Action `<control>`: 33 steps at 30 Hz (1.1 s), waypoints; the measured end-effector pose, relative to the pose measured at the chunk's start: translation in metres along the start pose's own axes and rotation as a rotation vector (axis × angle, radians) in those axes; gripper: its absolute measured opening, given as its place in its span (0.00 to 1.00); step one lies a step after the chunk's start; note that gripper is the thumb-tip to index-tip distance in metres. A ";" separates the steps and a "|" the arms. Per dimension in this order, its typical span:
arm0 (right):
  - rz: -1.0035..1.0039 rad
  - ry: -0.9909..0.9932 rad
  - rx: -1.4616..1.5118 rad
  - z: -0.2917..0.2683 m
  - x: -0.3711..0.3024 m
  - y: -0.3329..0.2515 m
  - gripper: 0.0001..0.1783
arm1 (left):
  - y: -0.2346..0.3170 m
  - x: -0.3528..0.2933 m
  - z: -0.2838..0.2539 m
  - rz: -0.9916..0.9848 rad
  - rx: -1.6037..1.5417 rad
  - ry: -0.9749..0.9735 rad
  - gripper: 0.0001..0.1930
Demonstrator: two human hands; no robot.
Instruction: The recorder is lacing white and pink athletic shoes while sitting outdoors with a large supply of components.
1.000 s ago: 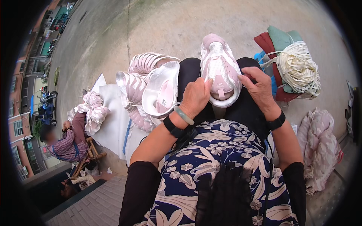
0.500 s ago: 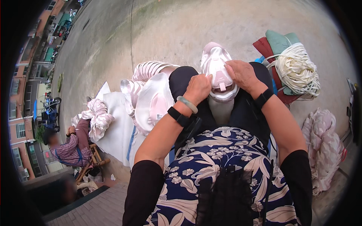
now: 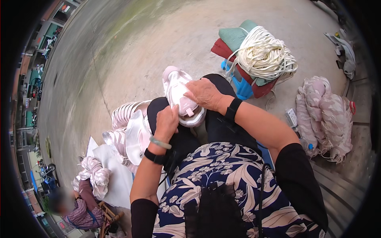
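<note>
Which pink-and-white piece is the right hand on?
The shoe upper in the middle; the right hand lies over it. The stack on its left, the far left bundle and the far right bundle are apart from that hand.

Head-worn fisheye, looking down, wide view, near

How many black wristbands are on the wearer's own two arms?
2: one black wristband behind the left hand, past the pale green bangle; a second behind the right hand, which touches the pink-and-white shoe. The black sleeves could hide others.
</note>
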State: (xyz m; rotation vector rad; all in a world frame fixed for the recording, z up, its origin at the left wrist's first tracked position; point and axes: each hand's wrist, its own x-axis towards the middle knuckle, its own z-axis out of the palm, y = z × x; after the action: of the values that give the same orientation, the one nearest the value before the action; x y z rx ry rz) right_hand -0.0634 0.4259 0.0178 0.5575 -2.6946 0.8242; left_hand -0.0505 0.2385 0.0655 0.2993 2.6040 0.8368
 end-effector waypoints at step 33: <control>-0.391 0.080 0.185 -0.109 0.039 -0.001 0.06 | 0.080 0.003 -0.028 0.236 -0.915 0.014 0.24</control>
State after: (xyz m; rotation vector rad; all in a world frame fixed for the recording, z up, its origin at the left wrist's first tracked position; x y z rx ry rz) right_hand -0.0825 0.4775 0.1195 1.0285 -2.3372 0.9594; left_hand -0.0584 0.2886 0.1336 0.3196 1.9352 1.9715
